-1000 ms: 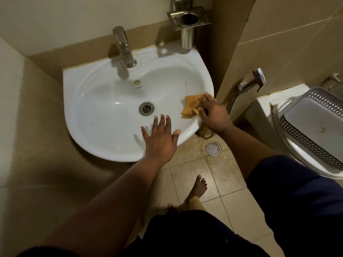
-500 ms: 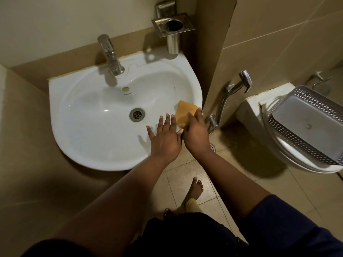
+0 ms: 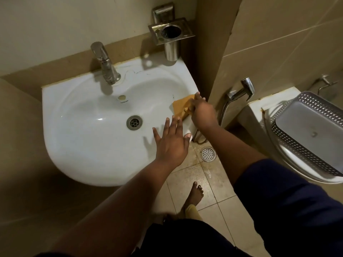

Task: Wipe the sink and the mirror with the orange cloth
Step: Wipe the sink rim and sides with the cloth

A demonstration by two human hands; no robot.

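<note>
Head view: the orange cloth is being pressed higher up the sink rim than before by the right hand, fingers curled on it; the left hand is being held flat, fingers spread, empty.

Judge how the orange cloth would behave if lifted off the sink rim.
The orange cloth is bunched under the right hand, so probably floppy. It looks thin, likely light. On the sink rim's glossy surface it should slide easily.
</note>
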